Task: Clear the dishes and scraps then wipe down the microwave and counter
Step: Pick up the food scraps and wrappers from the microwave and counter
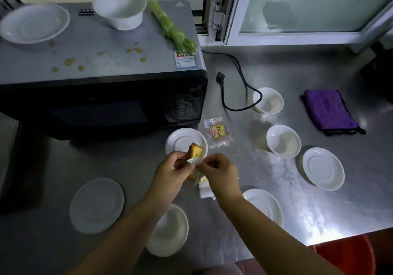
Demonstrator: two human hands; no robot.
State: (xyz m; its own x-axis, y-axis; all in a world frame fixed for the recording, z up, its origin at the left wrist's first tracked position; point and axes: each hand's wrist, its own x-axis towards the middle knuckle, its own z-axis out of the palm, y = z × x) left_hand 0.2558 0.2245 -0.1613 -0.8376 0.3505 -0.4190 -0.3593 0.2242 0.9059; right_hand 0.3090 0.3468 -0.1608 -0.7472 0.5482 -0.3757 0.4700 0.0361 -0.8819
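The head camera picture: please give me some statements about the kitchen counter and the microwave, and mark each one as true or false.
1. A white bowl and a white plate stand on top of the grey microwave. True.
2. The folded purple cloth lies on top of the microwave. False: it lies on the steel counter, to the right.
3. The microwave's black plug lies loose on the counter. True.
4. The top of the microwave is clean. False: yellowish spots are spattered on it.
5. Both hands are free. False: the left hand and right hand pinch a clear wrapper with yellow cake.
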